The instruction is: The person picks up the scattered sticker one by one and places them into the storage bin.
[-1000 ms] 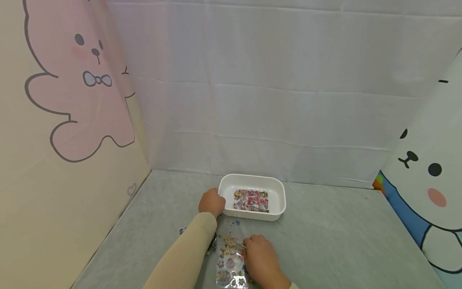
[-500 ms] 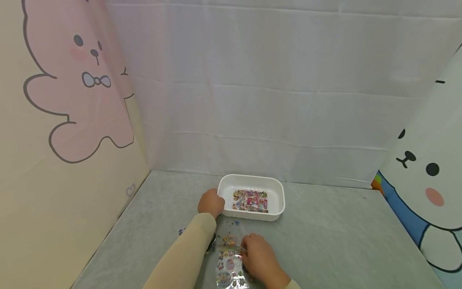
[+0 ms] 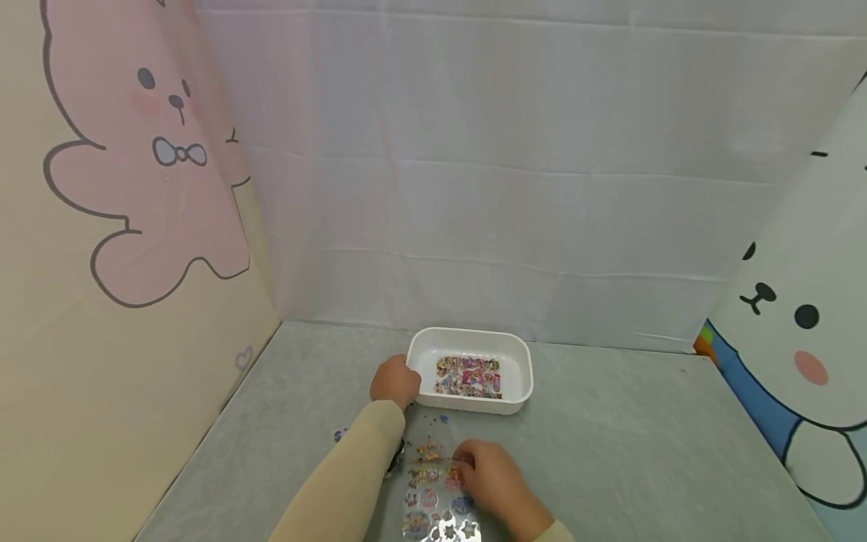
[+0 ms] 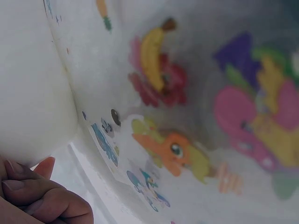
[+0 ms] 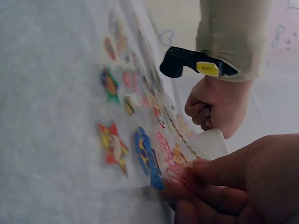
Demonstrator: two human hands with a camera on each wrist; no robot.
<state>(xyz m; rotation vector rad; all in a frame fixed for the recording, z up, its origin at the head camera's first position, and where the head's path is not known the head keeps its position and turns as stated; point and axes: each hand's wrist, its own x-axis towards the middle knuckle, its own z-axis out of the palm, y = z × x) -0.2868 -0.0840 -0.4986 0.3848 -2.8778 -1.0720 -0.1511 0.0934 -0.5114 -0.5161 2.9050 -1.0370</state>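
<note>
My left hand (image 3: 395,382) grips the left side of a white plastic tray (image 3: 470,405) near the back of the table. In the left wrist view its curled fingers (image 4: 44,196) show beside the pale tray wall. A colourful sticker sheet (image 3: 469,376) lies inside the tray. Closer to me, my right hand (image 3: 493,480) pinches the right edge of a clear sticker sheet (image 3: 433,497). The right wrist view shows thumb and fingers (image 5: 219,170) on that sheet beside pink lettering, with the sheet's face slanting away. Its near end reflects light.
Small orange and yellow sticker prints (image 3: 428,450) show just beyond the held sheet. Little blue ones (image 3: 443,418) appear in front of the tray, and another (image 3: 339,434) lies left of my sleeve (image 3: 345,474). A white curtain (image 3: 501,226) hangs behind the grey tabletop (image 3: 643,444).
The sticker sheet under my right hand spreads flatter and wider to the right at its near end. My right hand has shifted slightly; the left hand stays on the tray.
</note>
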